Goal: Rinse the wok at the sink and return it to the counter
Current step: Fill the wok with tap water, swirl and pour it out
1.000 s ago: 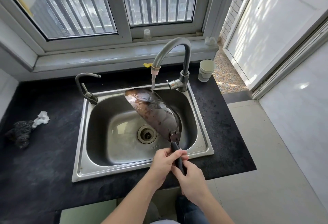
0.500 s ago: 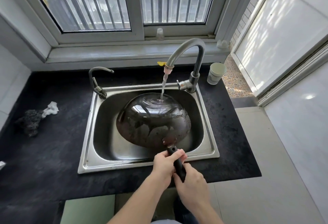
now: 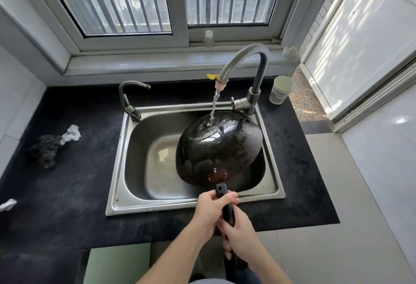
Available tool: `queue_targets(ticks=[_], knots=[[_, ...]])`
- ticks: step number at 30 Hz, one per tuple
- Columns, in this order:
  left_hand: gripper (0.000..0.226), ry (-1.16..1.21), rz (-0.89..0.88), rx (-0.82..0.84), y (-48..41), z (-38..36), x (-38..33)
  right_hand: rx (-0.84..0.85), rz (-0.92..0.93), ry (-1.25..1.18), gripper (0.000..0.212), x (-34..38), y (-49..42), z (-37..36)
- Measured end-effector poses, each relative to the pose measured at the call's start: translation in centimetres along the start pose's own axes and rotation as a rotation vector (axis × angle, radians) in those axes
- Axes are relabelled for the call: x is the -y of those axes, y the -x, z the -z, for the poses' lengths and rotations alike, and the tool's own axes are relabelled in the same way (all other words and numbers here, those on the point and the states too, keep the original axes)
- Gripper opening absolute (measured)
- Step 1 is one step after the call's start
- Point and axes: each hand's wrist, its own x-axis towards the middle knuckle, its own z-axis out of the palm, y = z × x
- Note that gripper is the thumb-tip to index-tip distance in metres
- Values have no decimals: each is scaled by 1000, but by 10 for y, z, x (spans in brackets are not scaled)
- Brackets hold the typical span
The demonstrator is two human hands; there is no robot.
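Note:
The dark wok is turned bottom-up over the right half of the steel sink. Water runs from the curved tap onto the wok's domed back. Its black handle reaches toward me over the sink's front rim. My left hand grips the handle near the wok. My right hand grips it just behind, nearer to me. The wok's inside is hidden.
A black counter surrounds the sink. A dark scrubber with a white rag lies at the left. A second small tap stands at the sink's back left. A paper cup stands at the back right.
The wok has turned from edge-on to bottom-up under the stream, then shifted toward the right side of the sink. Both hands have stayed on the handle.

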Motion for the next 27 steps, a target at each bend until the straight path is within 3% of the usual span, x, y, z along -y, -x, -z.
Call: queue_targets(ticks=[5, 9, 14, 19, 27], knots=[[16, -42, 36, -174, 1, -9, 12, -70, 37, 298, 24, -20, -5, 9], [15, 92, 42, -111, 0, -1, 12, -102, 69, 361, 43, -22, -8, 7], [15, 152, 26, -66, -2, 7, 14, -178, 31, 353, 13, -19, -12, -1], [14, 168, 6, -33, 1, 9, 12, -181, 44, 320, 13, -17, -14, -1], [22, 185, 14, 27, 6, 11, 7, -198, 42, 310, 33, -9, -9, -1]])
